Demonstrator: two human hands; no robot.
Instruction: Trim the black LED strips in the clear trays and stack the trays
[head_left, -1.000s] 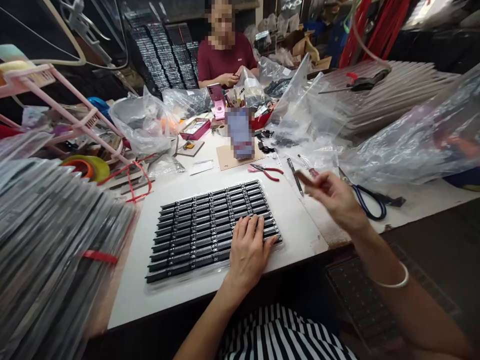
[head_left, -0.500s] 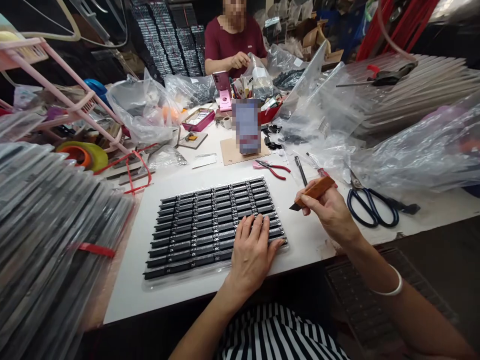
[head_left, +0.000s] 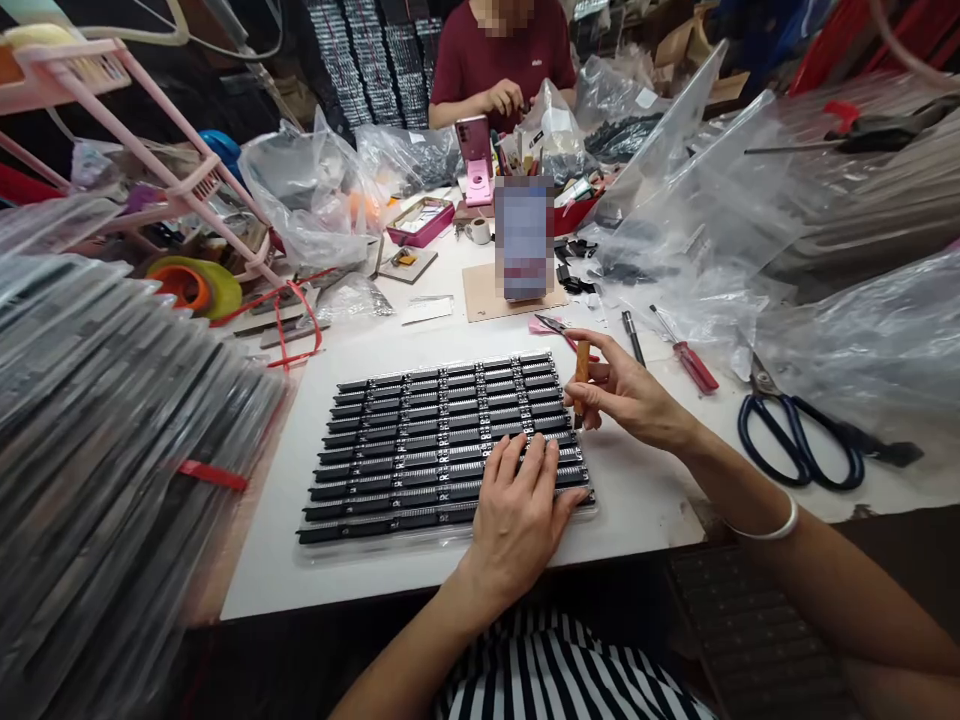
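Rows of black connector-like parts (head_left: pixel 420 440) with comb-like metal pins fill a clear plastic tray (head_left: pixel 330 556) on the white table. My left hand (head_left: pixel 521 500) lies on the tray's lower right part, fingers stretched out and pressing on the rows. At the tray's right edge, my right hand (head_left: pixel 622 390) is closed around a knife (head_left: pixel 582 375) with a brown handle. The knife stands upright, its tip down beside the ends of the rows. Whether the blade touches a part is too small to tell.
Red-handled pliers (head_left: pixel 559 328), a black pen-like tool (head_left: pixel 632 338), a red screwdriver (head_left: pixel 694 365) and scissors (head_left: pixel 799 440) lie to the right. Stacked plastic trays (head_left: pixel 112 450) stand at left. A phone (head_left: pixel 525 240) is propped behind. A person in maroon (head_left: pixel 502 65) sits opposite.
My right hand has moved left to the tray's edge and turned the knife from slanted to upright. My left hand stays on the tray. The view has shifted slightly.
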